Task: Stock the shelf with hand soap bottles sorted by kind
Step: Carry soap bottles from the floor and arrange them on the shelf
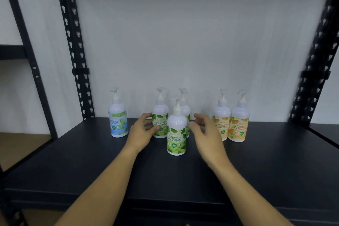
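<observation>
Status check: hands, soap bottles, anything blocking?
Left hand grips rear-left green bottle. Right hand open, holding nothing. Front green bottle stands between them. Nothing blocking.

Matt black metal shelf [256, 161]; glossy plastic bottles [176, 134]

Six pump bottles of hand wash stand upright on a dark shelf [256, 161] against a pale wall. At left, alone, a blue-labelled bottle [118, 122]. In the middle, three green-labelled bottles cluster: the front green bottle [176, 134] nearest the edge, the left green bottle [160, 119] and the rear green bottle [185, 109] behind it. At right, two orange-labelled bottles [238, 124] stand side by side, touching.
</observation>
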Demonstrator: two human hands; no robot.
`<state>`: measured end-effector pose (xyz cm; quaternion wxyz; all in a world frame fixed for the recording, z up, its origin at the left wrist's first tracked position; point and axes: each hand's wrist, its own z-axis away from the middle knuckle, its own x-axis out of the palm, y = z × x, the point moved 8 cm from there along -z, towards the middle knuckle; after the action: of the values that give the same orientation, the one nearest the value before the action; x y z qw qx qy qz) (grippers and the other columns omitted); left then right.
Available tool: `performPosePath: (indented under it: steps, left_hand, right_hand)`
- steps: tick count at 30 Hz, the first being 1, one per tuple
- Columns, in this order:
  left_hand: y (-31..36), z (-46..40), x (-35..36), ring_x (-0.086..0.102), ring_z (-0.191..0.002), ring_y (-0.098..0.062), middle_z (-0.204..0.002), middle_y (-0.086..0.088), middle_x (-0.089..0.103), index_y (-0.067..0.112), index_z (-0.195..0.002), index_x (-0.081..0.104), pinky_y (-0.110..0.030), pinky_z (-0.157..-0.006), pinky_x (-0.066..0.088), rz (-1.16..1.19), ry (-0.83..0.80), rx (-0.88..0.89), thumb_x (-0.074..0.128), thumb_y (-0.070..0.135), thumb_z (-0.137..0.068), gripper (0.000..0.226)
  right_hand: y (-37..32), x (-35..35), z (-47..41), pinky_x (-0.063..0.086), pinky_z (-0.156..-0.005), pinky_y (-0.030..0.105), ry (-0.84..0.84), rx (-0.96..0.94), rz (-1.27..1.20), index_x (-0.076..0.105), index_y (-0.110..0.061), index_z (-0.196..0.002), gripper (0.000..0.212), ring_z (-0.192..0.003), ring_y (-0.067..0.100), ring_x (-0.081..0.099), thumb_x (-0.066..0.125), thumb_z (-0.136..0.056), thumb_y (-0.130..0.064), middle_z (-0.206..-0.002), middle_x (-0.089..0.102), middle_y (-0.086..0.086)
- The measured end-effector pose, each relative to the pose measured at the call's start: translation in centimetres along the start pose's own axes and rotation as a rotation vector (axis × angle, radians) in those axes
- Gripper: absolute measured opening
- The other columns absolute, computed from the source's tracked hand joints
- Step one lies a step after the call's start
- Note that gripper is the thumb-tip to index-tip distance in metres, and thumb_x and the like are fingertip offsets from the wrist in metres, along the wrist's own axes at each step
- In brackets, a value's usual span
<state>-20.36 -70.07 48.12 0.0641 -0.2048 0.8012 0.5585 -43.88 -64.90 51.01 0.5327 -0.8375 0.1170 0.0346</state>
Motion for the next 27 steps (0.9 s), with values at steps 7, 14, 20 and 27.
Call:
performPosePath:
  steps: [7, 14, 20, 27]
  left_hand:
    - [0.2, 0.0, 0.1, 0.066, -0.102, -0.011, -0.111, 0.002, 0.069, 0.028, -0.121, 0.056, -0.033, -0.091, 0.054, 0.01, 0.014, -0.003, 0.078, 0.017, -0.081, 0.047]
    - [0.1, -0.1, 0.2, 0.065, -0.103, -0.012, -0.112, 0.002, 0.069, 0.025, -0.125, 0.056, -0.03, -0.091, 0.052, -0.006, 0.002, -0.002, 0.078, 0.019, -0.082, 0.049]
    - [0.2, -0.2, 0.4, 0.064, -0.103, -0.011, -0.112, 0.002, 0.068, 0.027, -0.124, 0.055, -0.026, -0.088, 0.049, -0.006, -0.012, -0.005, 0.076, 0.018, -0.083, 0.047]
    - [0.1, -0.4, 0.8, 0.064, -0.104, -0.011, -0.112, 0.003, 0.069, 0.029, -0.124, 0.054, -0.024, -0.087, 0.049, -0.01, -0.024, 0.005, 0.076, 0.02, -0.083, 0.047]
  right_hand:
    - [-0.3, 3.0, 1.7, 0.046, -0.078, 0.009, -0.136, -0.072, 0.156, 0.046, -0.034, -0.129, 0.072, -0.102, -0.005, 0.059, 0.086, -0.069, -0.04, -0.111, 0.059, -0.021]
    - [0.4, 2.4, 1.2, 0.048, -0.071, 0.007, -0.093, -0.073, 0.166, 0.051, -0.028, -0.125, 0.062, -0.094, -0.01, 0.06, 0.084, -0.074, -0.031, -0.108, 0.062, -0.016]
    - [1.0, 1.8, 1.0, 0.051, -0.077, 0.012, -0.064, -0.076, 0.151, 0.051, -0.028, -0.127, 0.062, -0.097, -0.009, 0.059, 0.084, -0.075, -0.03, -0.111, 0.062, -0.014]
    - [1.4, 1.8, 0.6, 0.049, -0.076, 0.01, -0.055, -0.086, 0.142, 0.049, -0.027, -0.13, 0.065, -0.098, -0.01, 0.058, 0.084, -0.076, -0.029, -0.114, 0.061, -0.014]
